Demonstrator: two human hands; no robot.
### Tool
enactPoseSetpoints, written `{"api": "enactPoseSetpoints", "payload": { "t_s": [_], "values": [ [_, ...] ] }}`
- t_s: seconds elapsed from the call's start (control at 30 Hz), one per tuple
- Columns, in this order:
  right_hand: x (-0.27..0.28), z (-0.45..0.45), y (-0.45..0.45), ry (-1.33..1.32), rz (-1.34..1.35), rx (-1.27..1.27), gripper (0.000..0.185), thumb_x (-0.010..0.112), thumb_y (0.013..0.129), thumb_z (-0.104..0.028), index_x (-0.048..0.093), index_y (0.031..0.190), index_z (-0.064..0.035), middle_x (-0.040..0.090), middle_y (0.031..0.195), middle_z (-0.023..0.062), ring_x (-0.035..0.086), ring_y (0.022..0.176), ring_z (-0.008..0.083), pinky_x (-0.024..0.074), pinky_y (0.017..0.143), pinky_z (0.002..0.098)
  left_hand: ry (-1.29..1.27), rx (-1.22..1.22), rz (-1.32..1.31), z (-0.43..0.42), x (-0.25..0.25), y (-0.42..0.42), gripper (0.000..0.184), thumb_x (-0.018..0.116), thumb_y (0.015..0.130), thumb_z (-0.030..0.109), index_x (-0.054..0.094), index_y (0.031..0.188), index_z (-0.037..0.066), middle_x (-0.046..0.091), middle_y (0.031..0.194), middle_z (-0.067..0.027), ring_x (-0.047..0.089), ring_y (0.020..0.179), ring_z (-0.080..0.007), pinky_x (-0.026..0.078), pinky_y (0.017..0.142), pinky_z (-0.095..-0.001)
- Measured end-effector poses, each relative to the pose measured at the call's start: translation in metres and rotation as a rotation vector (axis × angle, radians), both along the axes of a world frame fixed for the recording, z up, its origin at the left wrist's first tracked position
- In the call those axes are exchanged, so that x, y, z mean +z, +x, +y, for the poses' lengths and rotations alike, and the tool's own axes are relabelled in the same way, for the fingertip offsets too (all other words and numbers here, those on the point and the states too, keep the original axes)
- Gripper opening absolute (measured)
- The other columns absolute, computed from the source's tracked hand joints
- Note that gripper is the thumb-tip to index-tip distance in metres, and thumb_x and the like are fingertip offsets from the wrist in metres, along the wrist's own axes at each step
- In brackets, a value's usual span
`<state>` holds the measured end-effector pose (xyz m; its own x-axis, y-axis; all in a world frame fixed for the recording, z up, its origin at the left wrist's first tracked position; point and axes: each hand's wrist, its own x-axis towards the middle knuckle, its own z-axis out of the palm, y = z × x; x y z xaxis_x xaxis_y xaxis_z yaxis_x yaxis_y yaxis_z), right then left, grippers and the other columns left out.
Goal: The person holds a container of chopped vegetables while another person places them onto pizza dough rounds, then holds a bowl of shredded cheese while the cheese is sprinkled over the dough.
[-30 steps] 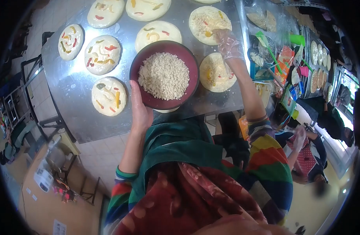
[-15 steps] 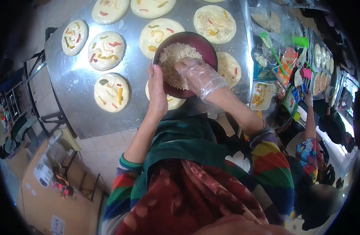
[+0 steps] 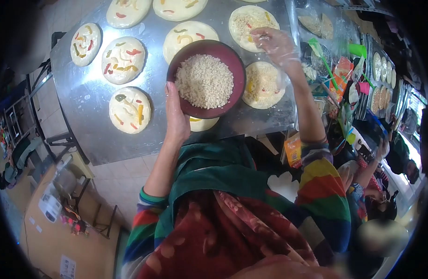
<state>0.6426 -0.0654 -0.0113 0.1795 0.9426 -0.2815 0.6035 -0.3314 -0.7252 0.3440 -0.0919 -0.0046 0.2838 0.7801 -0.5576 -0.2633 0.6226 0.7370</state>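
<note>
My left hand, bare, grips the left rim of a maroon bowl from the side. Pale crumbs fill much of the bowl. My right hand, in a clear plastic glove, is over the right edge of the upper-right dough round, fingers bent together around crumbs that are mostly hidden. That round carries crumbs and colored strips. Below it, another dough round is also sprinkled with crumbs. The bowl partly covers two rounds, one above and one below.
More flat dough rounds with colored strips, such as one at left, lie on the metal table. At right are a green spatula, an orange packet and other clutter. Another person's arm reaches in there.
My right hand has left the bowl and moved up and right over the upper-right round. The bowl has shifted slightly left in my left hand. The lower-right round now shows more crumbs.
</note>
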Motion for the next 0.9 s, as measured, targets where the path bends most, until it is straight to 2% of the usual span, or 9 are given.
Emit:
{"api": "enactPoseSetpoints", "payload": {
  "t_s": [0.07, 0.17, 0.27, 0.37, 0.47, 0.6, 0.7, 0.8, 0.9],
  "values": [
    [-0.021, 0.0, -0.007, -0.007, -0.397, 0.112, 0.022, 0.056, 0.092, -0.017, 0.064, 0.111, -0.0095, 0.066, 0.099, 0.0063, 0.064, 0.087, 0.0202, 0.0525, 0.078, 0.0323, -0.019, 0.015, -0.001, -0.001, 0.005, -0.003, 0.069, 0.035, 0.096, 0.055, 0.027, 0.143, 0.006, 0.036, 0.144, -0.0112, 0.036, 0.132, -0.0237, 0.027, 0.111, -0.0409],
    [-0.026, -0.014, -0.017, 0.138, -0.58, 0.262, 0.022, 0.054, 0.092, -0.018, 0.064, 0.108, -0.0088, 0.062, 0.11, 0.0122, 0.062, 0.1, 0.025, 0.0521, 0.085, 0.0356, -0.032, 0.035, -0.002, -0.001, 0.009, -0.007, 0.069, 0.035, 0.096, 0.055, 0.027, 0.143, 0.005, 0.036, 0.144, -0.0108, 0.036, 0.132, -0.0234, 0.027, 0.111, -0.0411],
    [-0.015, -0.02, -0.022, 0.086, -0.567, 0.16, 0.021, 0.053, 0.091, -0.015, 0.065, 0.108, -0.01, 0.061, 0.111, 0.0126, 0.061, 0.101, 0.0264, 0.0518, 0.086, 0.0363, -0.031, 0.052, 0.011, -0.003, 0.009, -0.011, 0.068, 0.035, 0.096, 0.055, 0.028, 0.142, 0.005, 0.036, 0.143, -0.0105, 0.036, 0.131, -0.0231, 0.027, 0.11, -0.0414],
    [-0.037, -0.03, 0.001, 0.094, -0.557, 0.131, 0.022, 0.054, 0.089, -0.013, 0.066, 0.108, -0.0105, 0.061, 0.11, 0.0141, 0.062, 0.096, 0.028, 0.0521, 0.083, 0.0363, -0.036, 0.068, 0.004, -0.002, 0.01, -0.011, 0.067, 0.035, 0.097, 0.054, 0.029, 0.142, 0.005, 0.037, 0.143, -0.0103, 0.036, 0.131, -0.0229, 0.028, 0.11, -0.0416],
    [-0.046, -0.038, 0.027, 0.128, -0.346, -0.007, 0.023, 0.053, 0.092, -0.022, 0.064, 0.11, -0.0126, 0.061, 0.108, 0.0117, 0.06, 0.097, 0.0293, 0.0494, 0.084, 0.0368, -0.044, 0.067, -0.006, -0.001, 0.015, -0.009, 0.067, 0.035, 0.097, 0.054, 0.029, 0.142, 0.005, 0.037, 0.143, -0.0102, 0.037, 0.131, -0.0229, 0.028, 0.11, -0.0417],
    [-0.042, -0.035, 0.031, 0.151, -0.484, 0.046, 0.024, 0.058, 0.089, -0.025, 0.065, 0.108, -0.0111, 0.063, 0.108, 0.0123, 0.062, 0.095, 0.0298, 0.0487, 0.084, 0.0381, -0.048, 0.066, -0.008, 0.0, 0.016, -0.009, 0.066, 0.035, 0.097, 0.054, 0.03, 0.141, 0.005, 0.038, 0.142, -0.0101, 0.037, 0.131, -0.0227, 0.028, 0.11, -0.0417],
    [-0.035, -0.031, 0.022, 0.141, -0.371, -0.006, 0.024, 0.06, 0.089, -0.025, 0.064, 0.107, -0.0103, 0.063, 0.109, 0.0124, 0.062, 0.096, 0.0299, 0.0489, 0.084, 0.0369, -0.046, 0.066, -0.007, 0.0, 0.017, -0.009, 0.066, 0.035, 0.097, 0.054, 0.03, 0.141, 0.005, 0.038, 0.142, -0.01, 0.037, 0.131, -0.0226, 0.028, 0.11, -0.0415],
    [-0.075, -0.035, 0.047, 0.243, -0.468, 0.07, 0.025, 0.062, 0.088, -0.027, 0.065, 0.106, -0.0096, 0.065, 0.108, 0.0108, 0.064, 0.094, 0.0263, 0.0507, 0.08, 0.0351, -0.052, 0.068, 0.015, 0.0, 0.02, -0.009, 0.066, 0.035, 0.097, 0.054, 0.031, 0.141, 0.005, 0.038, 0.142, -0.01, 0.037, 0.131, -0.0225, 0.027, 0.11, -0.0411],
    [-0.014, -0.011, 0.029, -0.011, -0.233, -0.126, 0.019, 0.059, 0.089, -0.021, 0.067, 0.102, -0.0095, 0.067, 0.098, 0.0107, 0.064, 0.089, 0.0248, 0.05, 0.079, 0.0348, -0.074, 0.08, 0.031, -0.001, 0.019, -0.012, 0.065, 0.035, 0.097, 0.053, 0.03, 0.141, 0.005, 0.038, 0.142, -0.01, 0.037, 0.131, -0.0226, 0.027, 0.111, -0.0409]
  ]
}}
